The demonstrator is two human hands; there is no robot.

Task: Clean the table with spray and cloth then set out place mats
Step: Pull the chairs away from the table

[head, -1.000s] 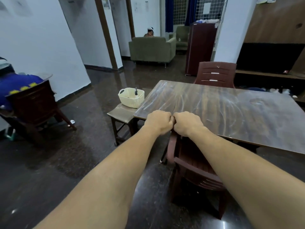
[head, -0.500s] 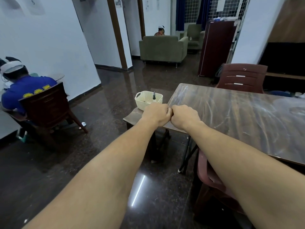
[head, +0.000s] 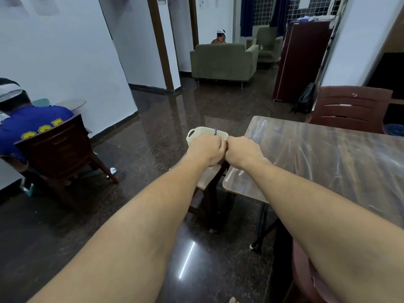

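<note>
Both my arms stretch out in front of me with the fists pressed knuckle to knuckle. My left hand (head: 206, 150) and my right hand (head: 242, 152) are curled and hold nothing. They hover in front of a cream plastic basket (head: 197, 134) that stands on a small wooden stool (head: 205, 178); a dark nozzle sticks up from the basket. The brown wood-grain table (head: 328, 162) with streaky smears lies to the right of my hands. No cloth or place mats show.
A brown plastic chair (head: 352, 108) stands behind the table, another (head: 306, 278) at its near side. A seated person in blue (head: 28, 125) on a chair is at left. Green sofas (head: 223, 61) and a dark cabinet (head: 299, 60) stand at the back.
The view has swung left: the table slid to the right, the basket and stool came toward the centre behind my fists. My hands stay pressed together.
</note>
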